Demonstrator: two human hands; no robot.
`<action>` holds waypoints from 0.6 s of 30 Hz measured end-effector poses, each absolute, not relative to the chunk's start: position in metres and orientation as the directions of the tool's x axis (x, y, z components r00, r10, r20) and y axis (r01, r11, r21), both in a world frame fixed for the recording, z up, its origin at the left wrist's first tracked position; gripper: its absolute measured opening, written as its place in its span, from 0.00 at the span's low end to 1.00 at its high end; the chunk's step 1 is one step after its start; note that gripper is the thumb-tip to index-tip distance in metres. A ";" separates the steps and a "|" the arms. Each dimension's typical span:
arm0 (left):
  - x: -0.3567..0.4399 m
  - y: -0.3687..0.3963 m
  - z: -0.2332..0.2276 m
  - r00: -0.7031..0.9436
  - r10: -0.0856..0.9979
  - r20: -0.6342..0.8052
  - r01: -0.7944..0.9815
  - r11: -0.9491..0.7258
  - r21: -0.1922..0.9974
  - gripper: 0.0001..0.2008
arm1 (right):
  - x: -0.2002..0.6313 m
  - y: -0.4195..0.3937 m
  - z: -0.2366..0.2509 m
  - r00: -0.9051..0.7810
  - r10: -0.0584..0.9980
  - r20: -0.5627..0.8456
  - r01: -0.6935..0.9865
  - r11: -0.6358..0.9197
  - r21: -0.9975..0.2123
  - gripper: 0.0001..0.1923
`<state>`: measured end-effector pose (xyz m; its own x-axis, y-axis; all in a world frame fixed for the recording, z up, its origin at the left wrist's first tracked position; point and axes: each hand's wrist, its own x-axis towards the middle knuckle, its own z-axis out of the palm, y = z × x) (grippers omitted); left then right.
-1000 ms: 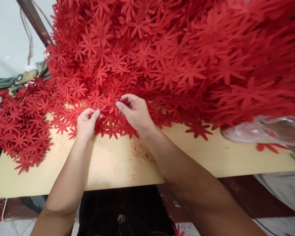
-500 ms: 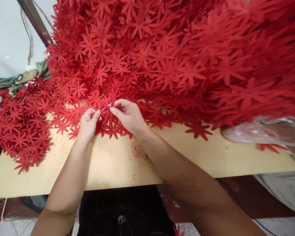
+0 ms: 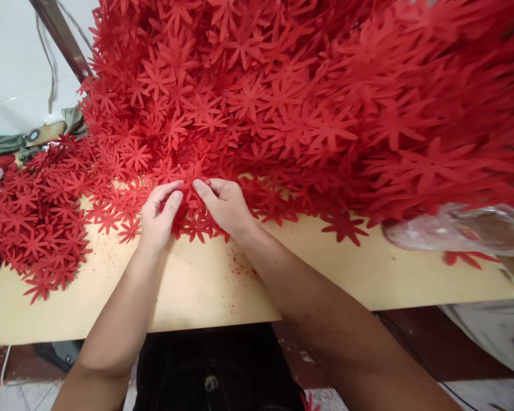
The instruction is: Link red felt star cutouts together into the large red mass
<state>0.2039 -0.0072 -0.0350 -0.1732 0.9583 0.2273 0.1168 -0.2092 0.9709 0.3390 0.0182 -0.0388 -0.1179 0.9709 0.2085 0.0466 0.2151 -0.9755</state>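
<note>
A huge heap of red flower-shaped cutouts [image 3: 282,91] covers the back of a tan table [image 3: 205,285]. My left hand [image 3: 158,220] and my right hand [image 3: 225,205] meet at the heap's near edge. Both pinch the same red flower cutout [image 3: 188,191] between thumb and fingers, left from the left side, right from the right side. More flat red cutouts [image 3: 197,225] lie under and around my fingers. Fine red crumbs speckle the table just below my right wrist.
A lower spread of red cutouts [image 3: 34,222] lies at the table's left. A single cutout [image 3: 345,225] sits apart at the heap's front edge. A clear plastic bag [image 3: 458,228] lies at the right. A metal bar [image 3: 60,37] slants at the upper left.
My right hand has slid left and a little down toward my left hand. My left fingers have opened and lifted onto the cutout, so both hands now grip it.
</note>
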 end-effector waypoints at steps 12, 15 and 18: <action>0.211 -0.003 -0.036 -0.303 0.947 0.104 -0.036 -0.120 0.992 0.10 | 0.331 0.020 -0.049 -0.247 0.945 0.213 -0.092 0.196 -0.976 0.16; 0.207 -0.001 -0.034 -0.349 0.932 0.098 -0.032 -0.116 0.993 0.11 | 0.333 0.021 -0.046 -0.196 0.968 0.158 -0.173 0.125 -0.977 0.18; 0.206 0.000 -0.034 -0.353 0.931 0.096 -0.015 -0.108 0.994 0.14 | 0.335 0.022 -0.044 -0.179 0.974 0.136 -0.263 0.086 -0.961 0.21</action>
